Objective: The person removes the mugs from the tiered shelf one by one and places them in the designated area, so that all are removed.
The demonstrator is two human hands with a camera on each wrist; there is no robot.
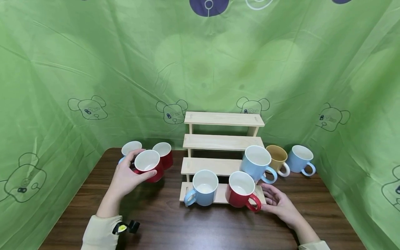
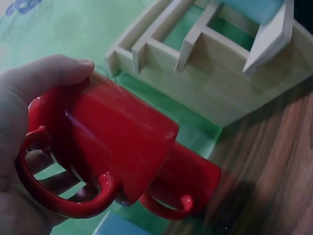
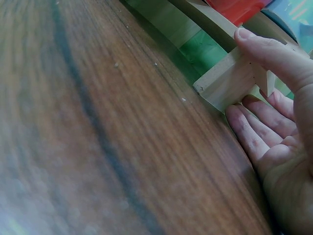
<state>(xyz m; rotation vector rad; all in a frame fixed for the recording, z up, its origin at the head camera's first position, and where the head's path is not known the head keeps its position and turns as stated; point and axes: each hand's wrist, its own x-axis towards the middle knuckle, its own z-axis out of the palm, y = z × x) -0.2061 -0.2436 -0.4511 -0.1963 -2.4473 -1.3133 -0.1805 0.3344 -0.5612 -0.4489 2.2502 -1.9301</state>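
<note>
My left hand grips a red mug with a white inside, thumb on the near side of its body and fingers on the far side. In the left wrist view the handle of this red mug loops beside the palm. Behind it stands another red mug, and a blue mug is partly hidden by the fingers. My right hand holds the right end of the stepped wooden rack. Its thumb lies at the front of the lowest board, the fingers against the side.
On the lowest step are a blue mug and a red mug. A blue mug sits one step higher at the right. Beyond the rack stand a yellow mug and a blue mug. Green cloth surrounds the wooden table.
</note>
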